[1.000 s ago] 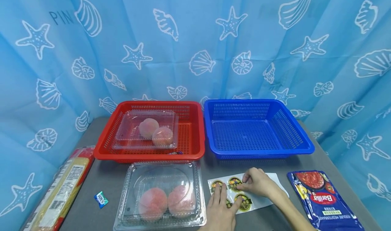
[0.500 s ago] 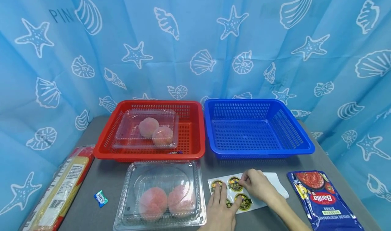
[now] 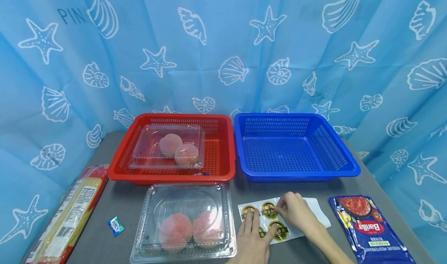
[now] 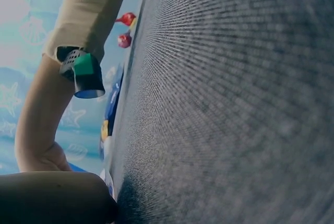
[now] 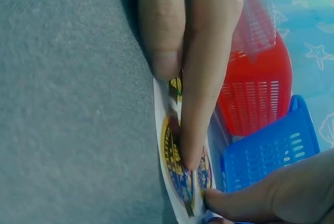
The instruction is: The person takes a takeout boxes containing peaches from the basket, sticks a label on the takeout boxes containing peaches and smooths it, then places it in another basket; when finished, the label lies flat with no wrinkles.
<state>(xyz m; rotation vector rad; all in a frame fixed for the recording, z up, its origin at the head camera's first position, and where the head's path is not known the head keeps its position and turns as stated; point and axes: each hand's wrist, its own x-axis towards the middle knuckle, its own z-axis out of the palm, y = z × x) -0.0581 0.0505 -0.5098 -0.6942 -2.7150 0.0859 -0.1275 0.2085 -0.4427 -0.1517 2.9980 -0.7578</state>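
Observation:
A white sheet [image 3: 297,232] printed with round black, yellow and green stickers lies on the grey table. My left hand [image 3: 252,238] presses the sheet flat with extended fingers, its fingertips over the left stickers. My right hand [image 3: 295,213] bends over the sheet and pinches at the right edge of the upper middle sticker [image 3: 270,211]. In the right wrist view, the left fingers [image 5: 201,93] reach down along the sheet, while the right thumb [image 5: 242,200] meets a sticker's rim. The left wrist view mostly shows table cloth and the right forearm [image 4: 42,114].
Left of the hands sits a clear clamshell box [image 3: 146,233] with two peaches. Behind are a red basket [image 3: 171,177] holding another peach box and a blue basket [image 3: 297,174]. A Barilla pouch [image 3: 370,227] lies right, a pasta pack [image 3: 75,213] far left, with a small wrapped candy [image 3: 115,226].
My right forearm has shifted slightly while its fingertips stay at the sticker's edge, uncovering a little more of that sticker. My left hand holds its place on the sheet.

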